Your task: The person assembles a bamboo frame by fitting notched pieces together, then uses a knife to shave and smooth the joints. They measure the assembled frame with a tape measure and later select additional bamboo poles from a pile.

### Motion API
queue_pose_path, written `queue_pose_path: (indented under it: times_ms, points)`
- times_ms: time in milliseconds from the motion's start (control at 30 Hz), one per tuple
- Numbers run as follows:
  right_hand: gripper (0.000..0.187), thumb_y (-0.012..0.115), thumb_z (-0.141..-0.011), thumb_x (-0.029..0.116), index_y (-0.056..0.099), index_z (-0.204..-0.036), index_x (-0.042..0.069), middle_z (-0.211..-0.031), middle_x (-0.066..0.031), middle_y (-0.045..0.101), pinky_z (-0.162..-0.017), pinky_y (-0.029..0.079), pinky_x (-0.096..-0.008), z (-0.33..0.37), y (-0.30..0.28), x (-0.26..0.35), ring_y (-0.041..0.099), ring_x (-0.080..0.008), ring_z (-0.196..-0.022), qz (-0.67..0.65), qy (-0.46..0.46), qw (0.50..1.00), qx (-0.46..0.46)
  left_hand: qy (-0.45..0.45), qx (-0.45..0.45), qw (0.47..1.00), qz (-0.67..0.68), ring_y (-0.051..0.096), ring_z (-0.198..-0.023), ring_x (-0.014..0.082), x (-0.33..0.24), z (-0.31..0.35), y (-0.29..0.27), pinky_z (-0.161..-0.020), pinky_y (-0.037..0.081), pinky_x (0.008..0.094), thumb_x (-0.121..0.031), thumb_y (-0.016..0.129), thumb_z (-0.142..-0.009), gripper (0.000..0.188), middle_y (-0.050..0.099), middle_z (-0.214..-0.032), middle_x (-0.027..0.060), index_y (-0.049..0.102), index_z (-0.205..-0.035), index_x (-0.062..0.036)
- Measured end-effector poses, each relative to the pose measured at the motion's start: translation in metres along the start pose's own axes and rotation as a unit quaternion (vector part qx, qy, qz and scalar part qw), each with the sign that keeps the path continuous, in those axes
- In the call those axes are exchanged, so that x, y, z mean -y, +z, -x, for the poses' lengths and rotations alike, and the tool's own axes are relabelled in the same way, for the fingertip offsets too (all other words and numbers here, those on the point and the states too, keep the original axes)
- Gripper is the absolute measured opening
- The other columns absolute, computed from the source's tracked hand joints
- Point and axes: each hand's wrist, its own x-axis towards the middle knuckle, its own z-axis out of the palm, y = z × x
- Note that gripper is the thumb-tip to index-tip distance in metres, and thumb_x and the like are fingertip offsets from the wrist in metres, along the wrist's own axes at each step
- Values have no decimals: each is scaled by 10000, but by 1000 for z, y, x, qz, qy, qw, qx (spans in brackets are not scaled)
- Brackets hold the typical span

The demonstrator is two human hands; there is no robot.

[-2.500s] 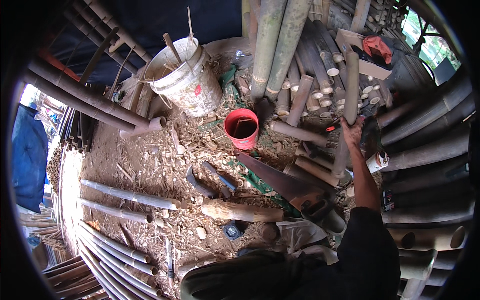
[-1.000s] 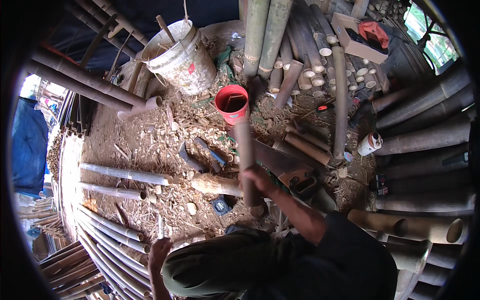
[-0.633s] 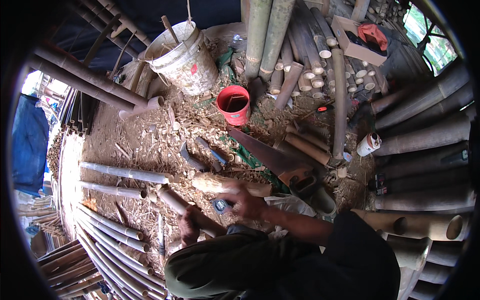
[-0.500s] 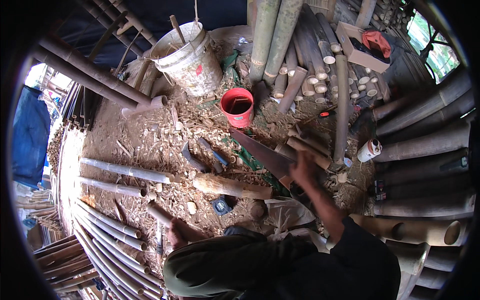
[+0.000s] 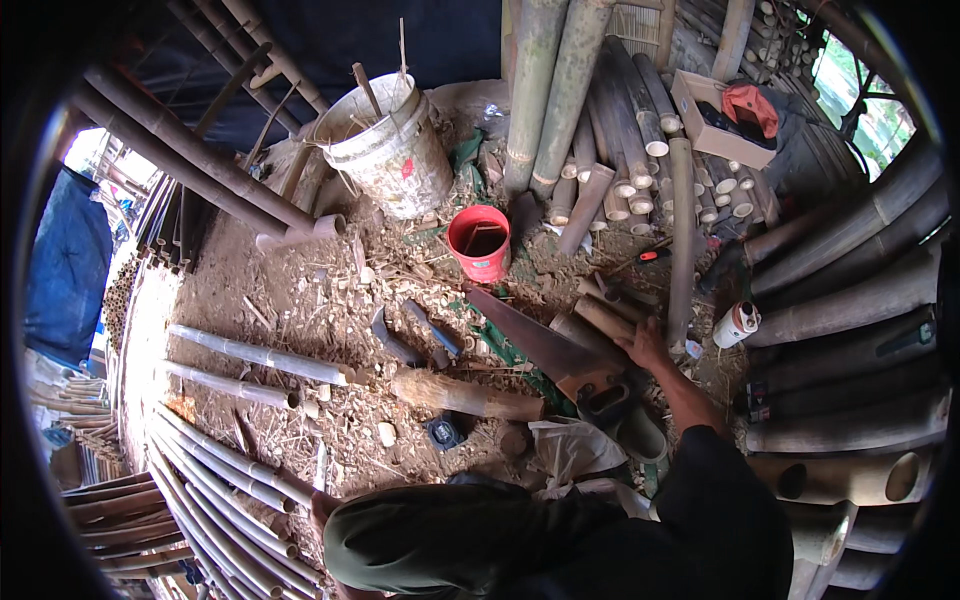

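Observation:
My right hand (image 5: 648, 348) reaches out over short cut bamboo pieces (image 5: 604, 320), its fingers loosely extended beside their near ends. Whether it touches one is unclear. Just left of it lies a handsaw (image 5: 535, 338) with a wide dark blade and a handle (image 5: 604, 394) that no hand holds. My left hand (image 5: 322, 506) is low beside my knee, near the ends of long thin bamboo poles (image 5: 240, 463). The knee covers most of it, so its fingers are hidden. A frayed bamboo log (image 5: 465, 394) lies in front of me.
Near the log are a hatchet-like tool (image 5: 396, 338), a blue-handled tool (image 5: 434, 327) and a dark square case (image 5: 445, 431). A red bucket (image 5: 480, 262) and a stained white bucket (image 5: 390, 160) stand beyond. Stacked bamboo (image 5: 850, 365) lines the right; a white can (image 5: 737, 324) stands there.
My right hand has come off the saw and moved right, leaving its handle in view. My left hand has drawn back toward the knee; the short bamboo tube it held is out of sight.

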Motion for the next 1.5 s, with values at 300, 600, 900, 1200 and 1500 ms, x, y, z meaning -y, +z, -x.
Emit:
queue_pose_path:
  times_ms: [300,600,900,1200,1500]
  points:
    - [729,733,-736,194,399,-1365,40,-1352,-200,412,-998,362,-506,12,-45,74,408,-423,-1217,-19,-131,950,-283,-13,8,1000,2,617,-800,228,-26,3,-5,-769,519,345,-570,600,-842,623,641,-914,106,580,-1168,-40]
    - [729,763,-756,301,369,-1304,26,-1213,-258,496,-900,460,-517,-23,-2,-86,519,-428,-1134,-210,205,935,-200,-5,36,999,-11,619,-798,230,-65,0,26,-756,525,352,-546,564,-873,577,643,-920,102,581,-1171,-53]
    - [681,777,-768,314,434,-1281,27,-1096,-270,602,-836,497,-511,16,-26,15,595,-462,-1017,-296,68,906,-295,1,26,1000,-4,622,-796,231,-76,0,13,-742,532,358,-523,527,-904,533,645,-926,98,582,-1173,-65]
    - [715,770,-777,299,436,-1348,28,-1160,-255,577,-867,497,-504,-14,-9,-26,582,-446,-1050,-202,-91,919,-326,1,13,999,50,625,-794,233,-54,2,-6,-728,539,364,-499,490,-935,493,648,-932,93,583,-1175,-78]
    - [722,744,-729,353,459,-1273,-25,-1225,-264,509,-979,436,-507,-13,-5,-42,511,-425,-1146,-17,112,975,-193,12,-12,982,186,628,-792,234,5,3,-41,-714,545,371,-475,454,-966,457,650,-938,89,583,-1178,-91]
